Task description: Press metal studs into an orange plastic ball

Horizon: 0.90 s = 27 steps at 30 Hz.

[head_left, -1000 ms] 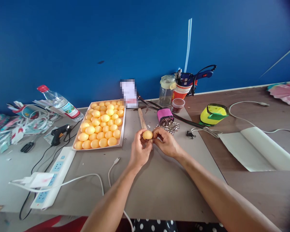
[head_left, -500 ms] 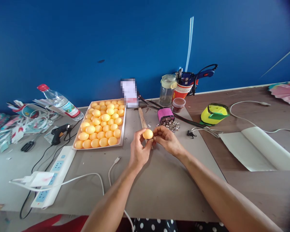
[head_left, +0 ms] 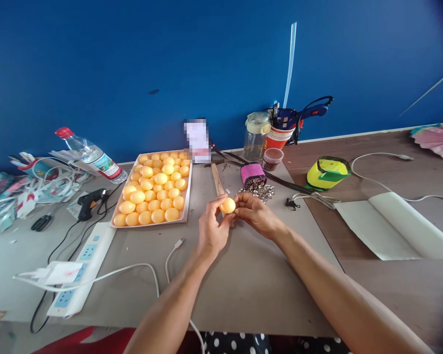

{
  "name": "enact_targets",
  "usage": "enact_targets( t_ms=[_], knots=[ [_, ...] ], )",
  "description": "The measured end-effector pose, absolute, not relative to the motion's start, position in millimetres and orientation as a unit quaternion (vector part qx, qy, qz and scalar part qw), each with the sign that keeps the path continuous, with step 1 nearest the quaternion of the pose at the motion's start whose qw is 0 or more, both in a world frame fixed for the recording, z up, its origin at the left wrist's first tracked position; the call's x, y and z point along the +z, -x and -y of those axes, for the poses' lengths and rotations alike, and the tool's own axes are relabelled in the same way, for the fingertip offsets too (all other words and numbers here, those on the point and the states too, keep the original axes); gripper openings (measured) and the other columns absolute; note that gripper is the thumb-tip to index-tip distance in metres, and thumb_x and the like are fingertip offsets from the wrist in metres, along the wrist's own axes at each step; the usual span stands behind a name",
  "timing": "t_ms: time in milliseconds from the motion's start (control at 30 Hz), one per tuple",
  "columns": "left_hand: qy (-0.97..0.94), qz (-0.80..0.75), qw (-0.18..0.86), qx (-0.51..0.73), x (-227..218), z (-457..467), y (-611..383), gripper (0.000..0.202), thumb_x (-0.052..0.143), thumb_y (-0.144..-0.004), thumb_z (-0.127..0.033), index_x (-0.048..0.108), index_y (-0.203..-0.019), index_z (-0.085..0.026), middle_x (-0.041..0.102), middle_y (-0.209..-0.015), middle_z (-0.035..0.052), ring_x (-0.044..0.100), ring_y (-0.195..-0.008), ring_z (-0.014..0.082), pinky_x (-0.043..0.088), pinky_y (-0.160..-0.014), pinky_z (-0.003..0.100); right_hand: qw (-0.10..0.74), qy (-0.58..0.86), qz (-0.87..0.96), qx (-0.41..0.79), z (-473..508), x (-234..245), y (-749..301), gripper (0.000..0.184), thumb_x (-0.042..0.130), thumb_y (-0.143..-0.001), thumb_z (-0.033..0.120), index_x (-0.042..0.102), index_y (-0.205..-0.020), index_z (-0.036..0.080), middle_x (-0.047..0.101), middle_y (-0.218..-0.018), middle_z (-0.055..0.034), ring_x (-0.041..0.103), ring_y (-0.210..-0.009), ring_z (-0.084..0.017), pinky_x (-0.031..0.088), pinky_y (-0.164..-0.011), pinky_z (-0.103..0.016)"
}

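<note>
An orange ping-pong ball (head_left: 228, 205) sits between the thumb and fingers of my left hand (head_left: 213, 227), above the grey mat. My right hand (head_left: 259, 214) is closed in a pinch at the ball's right side, its fingertips touching it; whatever lies between them is too small to make out. Just beyond my hands lies a hammer (head_left: 217, 178), its wooden handle running back from my left fingers. Small shiny metal pieces (head_left: 264, 191) spill from a pink and black pouch (head_left: 253, 173) behind my right hand. A shallow box (head_left: 186, 209) full of similar orange balls stands to the left.
A power strip (head_left: 92, 265), glue gun (head_left: 87, 204) and tilted water bottle (head_left: 103, 161) are at left. Behind stand a jar (head_left: 256, 137), a paper cup (head_left: 278, 136) of tools and a small tub (head_left: 273, 158). A yellow pouch (head_left: 327, 174) and white paper (head_left: 384, 231) lie right.
The ball and both hands have shifted very slightly, a little right and down. The pinch at the ball's right side stays in place.
</note>
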State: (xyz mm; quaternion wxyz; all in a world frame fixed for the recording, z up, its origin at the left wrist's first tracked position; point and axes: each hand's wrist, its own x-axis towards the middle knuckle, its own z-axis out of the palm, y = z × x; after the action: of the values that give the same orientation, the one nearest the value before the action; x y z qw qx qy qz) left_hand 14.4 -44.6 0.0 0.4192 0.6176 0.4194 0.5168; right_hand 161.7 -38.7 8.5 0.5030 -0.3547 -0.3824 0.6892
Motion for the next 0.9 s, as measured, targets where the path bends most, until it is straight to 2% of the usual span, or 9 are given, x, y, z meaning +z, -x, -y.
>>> enact_targets(
  t_ms=[167, 300, 400, 567, 767, 900],
  knots=[
    [-0.581, -0.429, 0.462, 0.515, 0.9, 45.4, -17.0, 0.038, 0.069, -0.074, -0.024, 0.056, -0.11, -0.021, 0.06, -0.12, 0.0108, 0.061, -0.103, 0.0226, 0.053, -0.082, 0.035, 0.504, 0.345, 0.373, 0.699, 38.1, 9.9, -162.8, 0.026, 0.072, -0.063, 0.02, 0.053, -0.08, 0.018, 0.062, -0.072, 0.0022, 0.06, -0.061, -0.011, 0.048, -0.062, -0.027],
    [-0.511, -0.44, 0.519, 0.525, 7.0, 41.8, -19.2, 0.043, 0.071, -0.072, -0.028, 0.052, -0.109, -0.018, 0.064, -0.105, 0.0092, 0.064, -0.088, 0.0179, 0.053, -0.076, 0.03, 0.496, 0.318, 0.361, 0.722, 37.8, 11.0, -163.4, 0.027, 0.072, -0.066, 0.022, 0.051, -0.083, 0.019, 0.062, -0.07, 0.0029, 0.06, -0.058, -0.012, 0.047, -0.06, -0.029],
    [-0.474, -0.431, 0.559, 0.526, 9.6, 38.3, -18.9, 0.045, 0.073, -0.07, -0.03, 0.052, -0.108, -0.018, 0.064, -0.101, 0.0071, 0.063, -0.084, 0.0152, 0.052, -0.072, 0.025, 0.502, 0.313, 0.358, 0.723, 37.6, 12.4, -163.0, 0.027, 0.072, -0.066, 0.022, 0.051, -0.083, 0.019, 0.063, -0.069, 0.0026, 0.061, -0.057, -0.013, 0.047, -0.061, -0.029],
    [-0.413, -0.395, 0.63, 0.526, 10.0, 36.1, -17.9, 0.046, 0.074, -0.069, -0.03, 0.052, -0.107, -0.019, 0.065, -0.098, 0.0048, 0.062, -0.077, 0.0133, 0.051, -0.07, 0.026, 0.518, 0.323, 0.377, 0.696, 36.9, 13.7, -161.0, 0.026, 0.071, -0.068, 0.026, 0.054, -0.085, 0.019, 0.063, -0.068, 0.0023, 0.058, -0.056, -0.011, 0.046, -0.058, -0.027],
    [-0.349, -0.364, 0.686, 0.524, 14.5, 34.0, -18.6, 0.04, 0.074, -0.069, -0.031, 0.056, -0.101, -0.017, 0.067, -0.094, 0.005, 0.063, -0.087, 0.0163, 0.049, -0.083, 0.033, 0.534, 0.404, 0.462, 0.582, 37.1, 6.3, -156.1, 0.022, 0.065, -0.073, 0.03, 0.056, -0.09, 0.019, 0.055, -0.06, 0.0048, 0.047, -0.049, -0.009, 0.039, -0.048, -0.024],
    [-0.331, -0.356, 0.705, 0.516, 15.1, 33.4, -18.5, 0.037, 0.074, -0.069, -0.031, 0.061, -0.1, -0.017, 0.068, -0.095, 0.0047, 0.063, -0.09, 0.016, 0.047, -0.087, 0.032, 0.536, 0.454, 0.536, 0.468, 40.6, 5.2, -153.8, 0.024, 0.059, -0.077, 0.023, 0.058, -0.101, 0.019, 0.057, -0.069, 0.0022, 0.05, -0.059, -0.01, 0.04, -0.054, -0.024]
  ],
)
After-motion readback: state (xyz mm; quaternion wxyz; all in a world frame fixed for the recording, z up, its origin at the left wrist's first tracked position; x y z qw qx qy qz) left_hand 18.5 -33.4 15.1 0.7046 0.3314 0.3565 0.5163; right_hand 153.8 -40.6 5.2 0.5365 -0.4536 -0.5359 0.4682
